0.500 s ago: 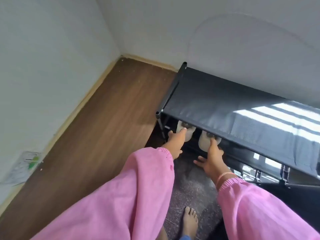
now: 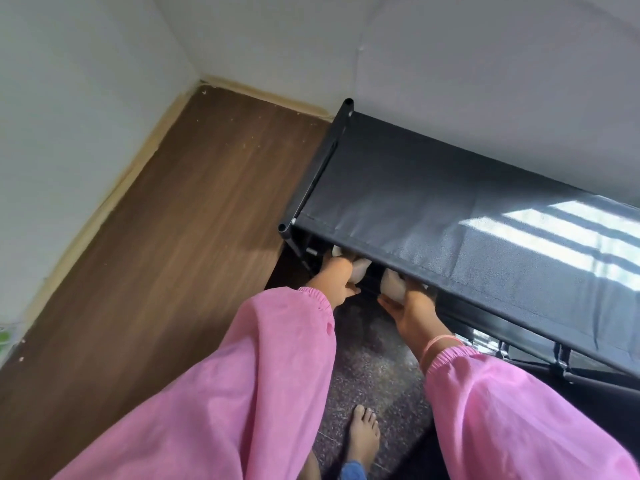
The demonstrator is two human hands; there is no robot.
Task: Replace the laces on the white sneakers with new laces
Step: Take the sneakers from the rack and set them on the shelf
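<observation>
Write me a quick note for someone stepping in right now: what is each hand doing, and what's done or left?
Left hand grips the left white sneaker; right hand grips the right white sneaker. Both shoes sit on a lower shelf, under the top of the black shoe rack.
Done: shoes reached.
Left: pull them out, unlace, thread new laces. No laces are visible.

No readable text, label or number anywhere.

both hands (image 2: pixel 341 275) now gripping sneakers (image 2: pixel 393 284), reaching deeper under shelf (image 2: pixel 450 216)
</observation>
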